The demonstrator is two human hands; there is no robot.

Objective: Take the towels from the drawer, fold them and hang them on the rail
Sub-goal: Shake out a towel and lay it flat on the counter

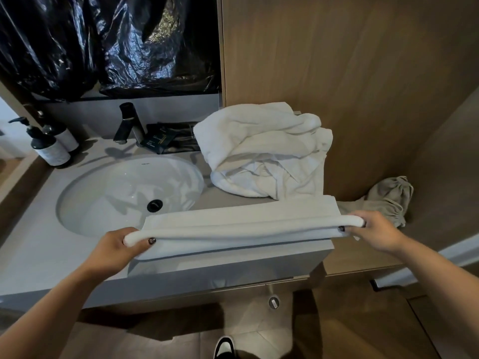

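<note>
A folded white towel (241, 226) is being held at both ends over the counter (36, 250) edge, pinched by the left hand (118, 248) and right hand (377, 229). At 12 o'clock a crumpled towel pile (267, 151) is lying; fingers under the fold are being hidden.

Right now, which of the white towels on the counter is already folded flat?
The long white towel at the counter's front edge, gripped at its ends by the left hand and right hand. The towel heap behind is crumpled.
</note>
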